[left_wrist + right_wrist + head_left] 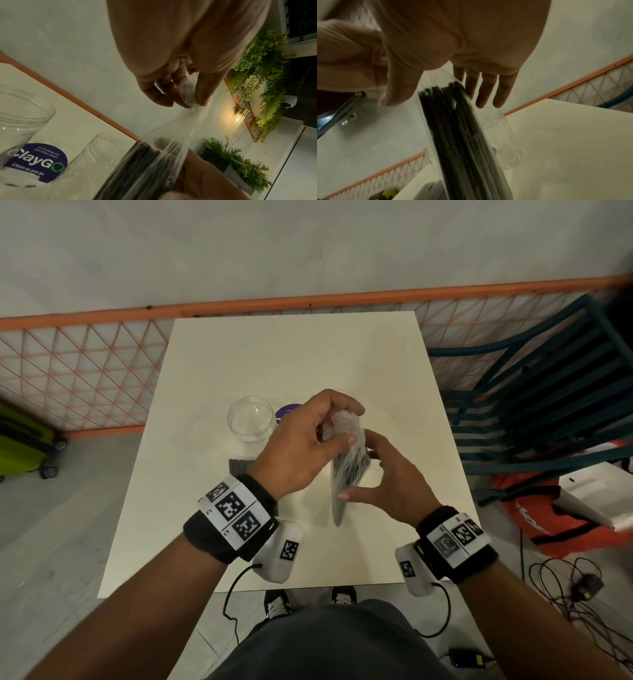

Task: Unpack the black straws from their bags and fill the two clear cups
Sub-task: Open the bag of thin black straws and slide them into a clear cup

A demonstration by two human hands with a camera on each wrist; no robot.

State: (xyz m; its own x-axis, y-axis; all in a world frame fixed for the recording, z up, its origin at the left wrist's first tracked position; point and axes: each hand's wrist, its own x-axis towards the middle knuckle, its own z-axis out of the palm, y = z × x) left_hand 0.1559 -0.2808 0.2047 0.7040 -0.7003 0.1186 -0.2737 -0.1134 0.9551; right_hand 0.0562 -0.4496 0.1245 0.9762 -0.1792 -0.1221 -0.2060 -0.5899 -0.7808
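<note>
A clear plastic bag [337,508] full of black straws [462,135] stands upright over the white table [274,354]. My left hand [342,426] pinches the bag's crumpled top [187,94] between thumb and fingertips. My right hand [359,474] holds the bag's body lower down, thumb on the near side and fingers behind. One clear cup [251,419] stands empty left of the hands. The second clear cup [101,151] stands beside it, mostly hidden behind my left hand in the head view. Another bag of straws [239,465] lies flat on the table under my left wrist.
A round purple sticker [39,161] is on the table between the cups. A dark slatted chair [548,392] stands close on the right, with an orange bag [548,518] and cables [582,583] on the floor. An orange mesh fence [85,364] runs behind the table.
</note>
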